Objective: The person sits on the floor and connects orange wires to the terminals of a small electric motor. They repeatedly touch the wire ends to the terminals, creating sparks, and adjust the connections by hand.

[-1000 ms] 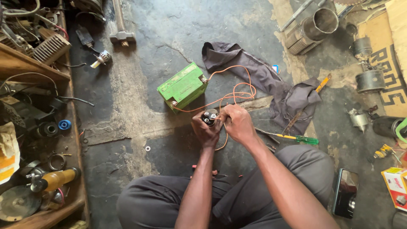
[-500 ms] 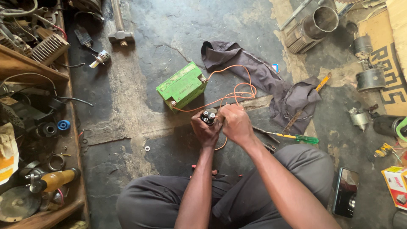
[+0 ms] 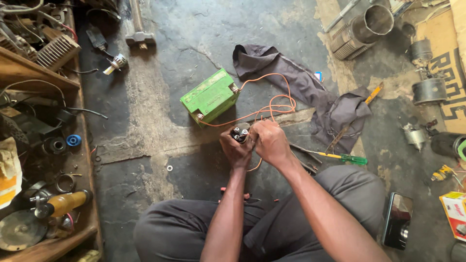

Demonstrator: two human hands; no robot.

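Note:
My left hand (image 3: 235, 150) grips a small dark cylindrical electrical part (image 3: 240, 132) just above my knees. My right hand (image 3: 270, 141) is closed beside it, pinching the orange wires (image 3: 272, 104) against the part's top. Those wires loop across the floor to the terminals of a green battery (image 3: 210, 96) lying a little beyond my hands, to the left. What the fingers press on is hidden by my hands.
A dark cloth (image 3: 301, 87) lies beyond my hands at the right, with a green-handled screwdriver (image 3: 340, 156) and an orange-handled one (image 3: 374, 93) near it. Metal cylinders (image 3: 361, 26) sit far right. A wooden shelf (image 3: 43, 145) of parts runs along the left. A phone (image 3: 397, 221) rests by my right leg.
My two hands stay together on the small part; the right hand's fingers have shifted slightly on the wires. The battery and the tools have not moved.

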